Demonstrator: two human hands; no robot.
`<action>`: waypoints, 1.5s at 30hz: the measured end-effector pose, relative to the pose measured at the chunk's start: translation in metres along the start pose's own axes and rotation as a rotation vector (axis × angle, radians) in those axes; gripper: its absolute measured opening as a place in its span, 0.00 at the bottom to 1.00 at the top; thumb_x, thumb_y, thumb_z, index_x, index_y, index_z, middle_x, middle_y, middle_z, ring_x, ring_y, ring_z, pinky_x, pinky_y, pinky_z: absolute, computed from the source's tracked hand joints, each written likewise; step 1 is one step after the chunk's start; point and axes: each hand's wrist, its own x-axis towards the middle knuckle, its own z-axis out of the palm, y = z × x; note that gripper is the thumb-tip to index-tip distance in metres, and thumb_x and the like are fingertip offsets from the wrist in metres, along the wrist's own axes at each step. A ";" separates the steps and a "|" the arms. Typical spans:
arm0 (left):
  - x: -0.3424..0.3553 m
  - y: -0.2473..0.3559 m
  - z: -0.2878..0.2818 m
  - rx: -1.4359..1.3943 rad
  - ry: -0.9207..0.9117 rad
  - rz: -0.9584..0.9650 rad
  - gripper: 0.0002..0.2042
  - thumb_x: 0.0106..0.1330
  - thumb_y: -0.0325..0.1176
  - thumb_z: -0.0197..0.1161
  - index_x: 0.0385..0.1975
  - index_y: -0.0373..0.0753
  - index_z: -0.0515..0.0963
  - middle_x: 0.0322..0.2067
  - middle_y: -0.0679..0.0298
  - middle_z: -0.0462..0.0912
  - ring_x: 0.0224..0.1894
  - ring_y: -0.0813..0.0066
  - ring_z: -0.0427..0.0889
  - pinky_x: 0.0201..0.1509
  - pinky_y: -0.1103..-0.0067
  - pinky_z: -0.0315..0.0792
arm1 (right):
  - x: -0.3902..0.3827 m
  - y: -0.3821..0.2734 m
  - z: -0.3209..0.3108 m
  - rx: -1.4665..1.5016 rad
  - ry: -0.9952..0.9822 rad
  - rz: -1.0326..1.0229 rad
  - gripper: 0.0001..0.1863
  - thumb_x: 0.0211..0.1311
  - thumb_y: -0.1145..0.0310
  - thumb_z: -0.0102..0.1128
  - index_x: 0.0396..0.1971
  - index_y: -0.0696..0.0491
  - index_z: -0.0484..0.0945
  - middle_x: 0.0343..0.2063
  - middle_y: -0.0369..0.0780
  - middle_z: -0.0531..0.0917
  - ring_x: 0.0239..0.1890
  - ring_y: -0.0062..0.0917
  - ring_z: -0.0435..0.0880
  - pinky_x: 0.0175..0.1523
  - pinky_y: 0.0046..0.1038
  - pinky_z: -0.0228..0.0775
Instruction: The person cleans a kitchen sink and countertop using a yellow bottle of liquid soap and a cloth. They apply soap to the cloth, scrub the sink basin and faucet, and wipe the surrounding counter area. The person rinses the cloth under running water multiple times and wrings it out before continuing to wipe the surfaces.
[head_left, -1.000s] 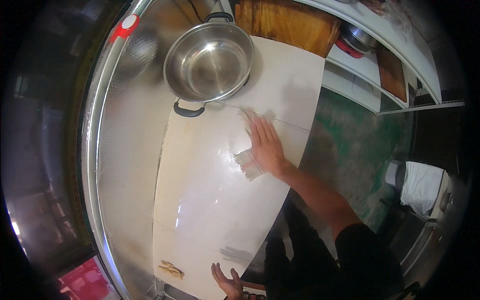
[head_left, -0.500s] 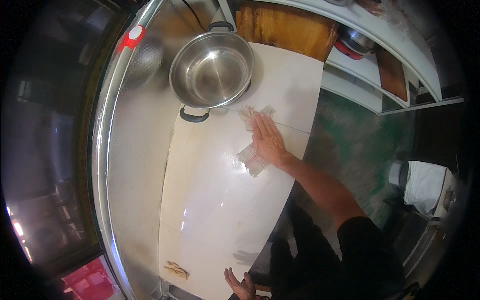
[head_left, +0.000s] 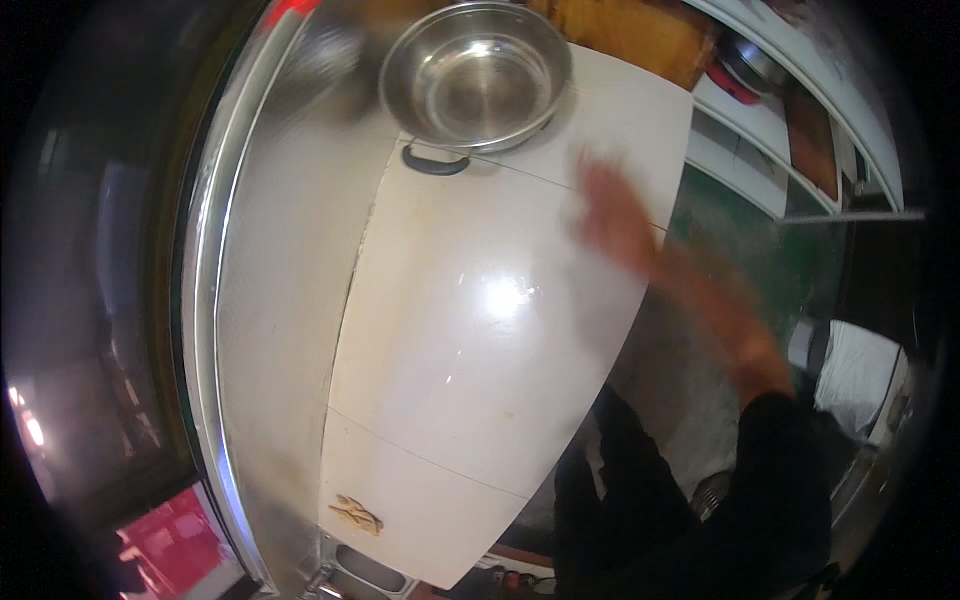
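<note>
My right hand (head_left: 617, 215) is smeared by motion over the right edge of the white countertop (head_left: 480, 380). Its fingers point up and left, and whether they hold anything cannot be made out. The pale checked cloth from the earlier frame does not show distinctly. Left of the hand, at the far end of the counter, stands a wide stainless steel pot (head_left: 480, 95) with a dark loop handle (head_left: 435, 160) facing me. No contents are visible in it. My left hand is out of the picture.
A crumpled tan thing (head_left: 357, 514) lies at the counter's near left corner, above a metal sink's rim (head_left: 370, 570). Silvery sheeting (head_left: 280, 300) borders the left side. White shelves (head_left: 750, 170) stand at the far right, and a brown board (head_left: 630, 35) behind the counter.
My right hand has moved rightward, away from where it pressed flat on the cloth, and now blurs. The left hand has left the picture. The view has shifted, so the pot sits higher.
</note>
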 end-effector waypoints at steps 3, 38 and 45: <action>0.012 -0.002 -0.008 -0.033 0.007 -0.006 0.33 0.71 0.46 0.62 0.71 0.37 0.60 0.68 0.43 0.60 0.63 0.40 0.70 0.64 0.51 0.68 | -0.087 -0.209 -0.008 0.584 -0.571 0.158 0.51 0.60 0.55 0.66 0.78 0.51 0.47 0.73 0.49 0.60 0.75 0.42 0.57 0.77 0.48 0.46; 0.085 -0.008 -0.028 -0.140 0.035 -0.062 0.29 0.70 0.49 0.62 0.66 0.42 0.64 0.60 0.48 0.66 0.57 0.45 0.72 0.59 0.54 0.71 | 0.120 -0.211 0.132 -0.132 -0.191 -0.077 0.40 0.63 0.53 0.56 0.66 0.70 0.64 0.69 0.54 0.66 0.73 0.42 0.63 0.78 0.40 0.49; 0.096 -0.002 -0.030 -0.151 0.031 -0.069 0.29 0.70 0.49 0.62 0.65 0.43 0.65 0.59 0.49 0.67 0.56 0.46 0.73 0.58 0.55 0.72 | 0.137 -0.212 0.118 -0.074 -0.120 -0.152 0.30 0.64 0.66 0.53 0.62 0.72 0.68 0.64 0.54 0.72 0.66 0.42 0.72 0.73 0.38 0.59</action>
